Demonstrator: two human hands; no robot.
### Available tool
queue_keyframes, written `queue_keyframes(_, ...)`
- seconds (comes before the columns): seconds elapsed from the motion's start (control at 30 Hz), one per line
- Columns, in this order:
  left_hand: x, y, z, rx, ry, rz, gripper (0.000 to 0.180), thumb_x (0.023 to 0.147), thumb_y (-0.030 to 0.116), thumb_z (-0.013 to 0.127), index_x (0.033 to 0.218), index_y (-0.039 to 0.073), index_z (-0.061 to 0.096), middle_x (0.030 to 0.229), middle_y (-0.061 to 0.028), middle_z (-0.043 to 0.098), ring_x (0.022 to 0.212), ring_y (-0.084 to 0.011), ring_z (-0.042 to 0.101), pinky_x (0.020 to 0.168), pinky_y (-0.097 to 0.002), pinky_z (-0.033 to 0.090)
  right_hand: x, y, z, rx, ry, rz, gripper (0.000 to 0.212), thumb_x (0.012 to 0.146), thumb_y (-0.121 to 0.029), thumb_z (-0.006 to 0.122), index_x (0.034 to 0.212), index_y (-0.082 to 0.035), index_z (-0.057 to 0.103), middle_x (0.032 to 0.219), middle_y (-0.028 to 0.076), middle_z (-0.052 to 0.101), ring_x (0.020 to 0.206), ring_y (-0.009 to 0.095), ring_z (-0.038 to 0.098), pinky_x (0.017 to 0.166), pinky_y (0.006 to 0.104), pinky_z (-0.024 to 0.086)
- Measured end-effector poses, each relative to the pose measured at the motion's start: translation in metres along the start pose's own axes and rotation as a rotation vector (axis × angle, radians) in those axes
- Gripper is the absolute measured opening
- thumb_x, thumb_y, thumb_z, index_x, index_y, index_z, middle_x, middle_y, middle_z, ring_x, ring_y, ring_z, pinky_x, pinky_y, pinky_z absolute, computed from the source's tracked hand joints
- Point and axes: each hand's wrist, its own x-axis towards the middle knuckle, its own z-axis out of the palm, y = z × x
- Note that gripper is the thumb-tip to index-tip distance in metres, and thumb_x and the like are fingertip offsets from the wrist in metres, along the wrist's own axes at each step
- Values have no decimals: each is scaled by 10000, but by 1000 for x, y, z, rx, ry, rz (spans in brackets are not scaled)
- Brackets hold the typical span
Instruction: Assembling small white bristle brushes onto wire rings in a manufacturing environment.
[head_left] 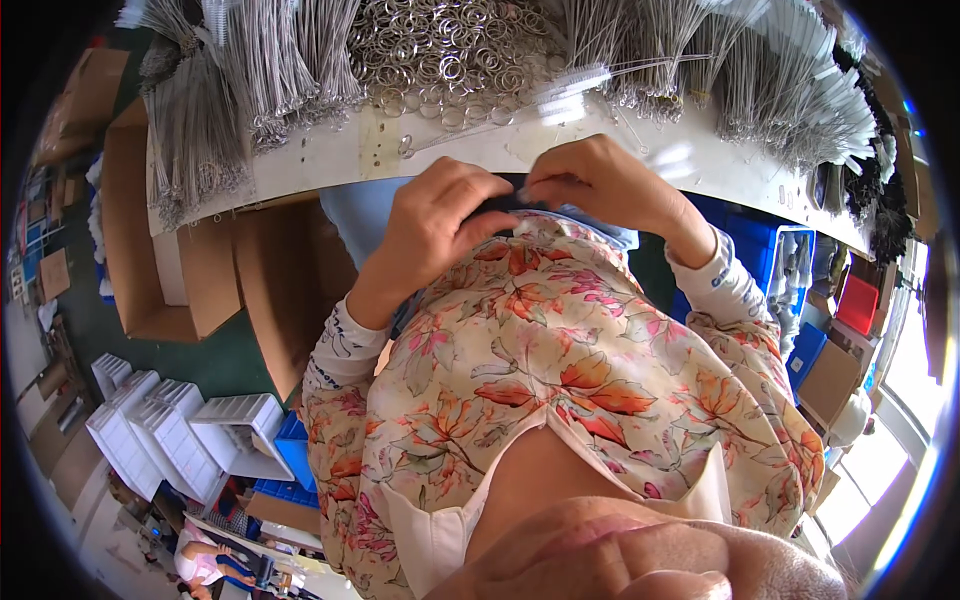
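Note:
My left hand (437,215) and my right hand (607,188) meet just in front of the table edge, over my lap. On both, the fingers are curled with the tips pinched close together. Whatever they pinch is too small and shaded to make out. Right beyond them on the white table (360,150), a few thin wire brushes with white bristles (568,92) lie slantwise, their wire stems reaching left to a looped end. Behind these spreads a heap of silver split rings (455,60).
Bundles of wire brushes (205,130) lie at the table's left, more bundles (790,90) at its right. Cardboard boxes (160,230) stand at the left, with white plastic crates (165,420) behind. A blue bin (735,245) is under the table's right side.

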Motion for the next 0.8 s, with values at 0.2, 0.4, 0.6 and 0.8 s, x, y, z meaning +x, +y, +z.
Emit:
queue_keyframes(0.2,-16,-33,-30,289,311,-584,166,783,140,683,906,49,618,661,-39,584,523,-128,551,474,-277,424,-4,41,4,-1212,421,47,37,728,-86,607,764,-77,605,728,64,598,697,251,630,566,356,494)
queue_keyframes(0.4,-26,-52,-22,445,81,-541,174,836,208,626,875,41,600,686,-70,604,524,-149,558,498,-300,440,38,14,34,-615,549,-284,75,808,-181,597,805,-124,646,807,17,623,621,227,626,534,348,501)
queue_keyframes(0.6,-11,-37,-43,-303,289,-649,66,861,25,570,855,-40,575,947,-106,632,773,-123,616,680,-234,523,79,5,43,-560,592,-396,87,808,-190,601,799,-122,655,803,23,620,646,233,624,563,338,505)
queue_keyframes(0.8,22,-18,-85,-373,202,-380,162,856,-39,536,985,-14,631,1063,-113,589,878,-123,604,752,-255,554,87,-18,18,-215,491,-505,81,787,-120,635,829,-52,651,819,85,626,677,256,619,580,317,492)
